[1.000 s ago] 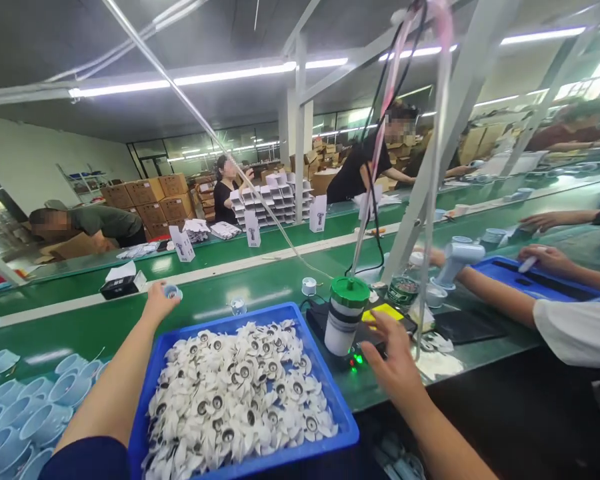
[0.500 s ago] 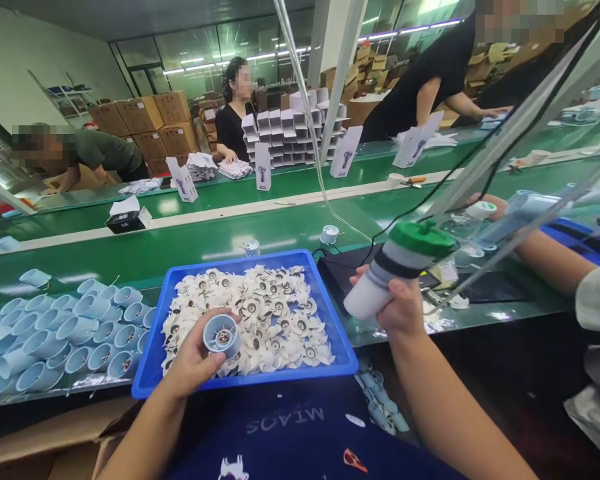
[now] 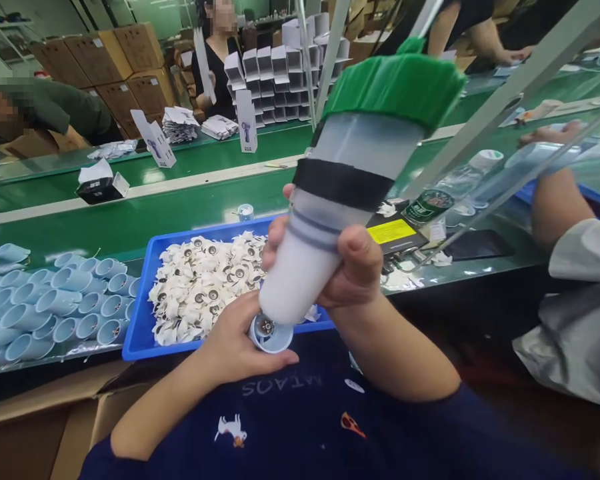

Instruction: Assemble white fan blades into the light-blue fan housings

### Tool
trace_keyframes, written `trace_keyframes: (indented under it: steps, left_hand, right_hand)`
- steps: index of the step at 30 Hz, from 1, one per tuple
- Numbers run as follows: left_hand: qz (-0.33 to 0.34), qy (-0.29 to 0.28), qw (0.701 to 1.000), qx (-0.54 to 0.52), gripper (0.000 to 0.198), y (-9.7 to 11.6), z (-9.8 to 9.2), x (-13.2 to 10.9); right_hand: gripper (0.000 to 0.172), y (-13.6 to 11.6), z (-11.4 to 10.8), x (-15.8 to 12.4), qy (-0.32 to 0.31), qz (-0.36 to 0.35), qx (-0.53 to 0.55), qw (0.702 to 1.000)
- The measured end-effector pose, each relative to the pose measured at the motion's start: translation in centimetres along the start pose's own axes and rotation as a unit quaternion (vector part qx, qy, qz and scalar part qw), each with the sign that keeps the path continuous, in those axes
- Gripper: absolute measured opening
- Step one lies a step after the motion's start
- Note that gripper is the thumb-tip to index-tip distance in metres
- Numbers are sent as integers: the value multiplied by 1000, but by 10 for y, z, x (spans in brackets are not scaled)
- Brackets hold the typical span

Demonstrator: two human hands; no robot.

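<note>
My left hand (image 3: pixel 235 343) is closed around a small pale blue round housing (image 3: pixel 271 333), held in front of my chest. My right hand (image 3: pixel 347 267) grips a large white dispenser bottle with a black band and green cap (image 3: pixel 350 180), tilted, its lower end pressed onto the housing's open face. Behind them a blue tray (image 3: pixel 139 330) holds several white fan blades (image 3: pixel 205 280).
A heap of pale blue housings (image 3: pixel 45 300) lies left of the tray on the green conveyor (image 3: pixel 130 220). A co-worker's arm (image 3: pixel 555 200) is at the right beside a yellow-labelled device (image 3: pixel 395 232). Other people and boxes stand beyond the belt.
I have drawn both hands in toward my chest. The bottle has swung from off to the right down onto the housing, which has come down off the tray.
</note>
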State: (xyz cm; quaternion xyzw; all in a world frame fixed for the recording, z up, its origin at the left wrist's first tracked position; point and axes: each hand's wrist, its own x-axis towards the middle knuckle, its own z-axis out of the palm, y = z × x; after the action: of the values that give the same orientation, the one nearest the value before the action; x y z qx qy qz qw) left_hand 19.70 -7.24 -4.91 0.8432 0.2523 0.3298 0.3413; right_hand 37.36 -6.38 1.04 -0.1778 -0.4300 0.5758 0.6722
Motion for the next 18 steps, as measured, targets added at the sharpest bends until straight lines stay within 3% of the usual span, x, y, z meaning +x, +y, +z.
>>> trace_keyframes:
  steps: [18]
  left_hand:
    - [-49, 9, 997, -60, 38, 2, 4, 9]
  right_hand:
    - [43, 3, -1, -9, 1, -45, -10, 999]
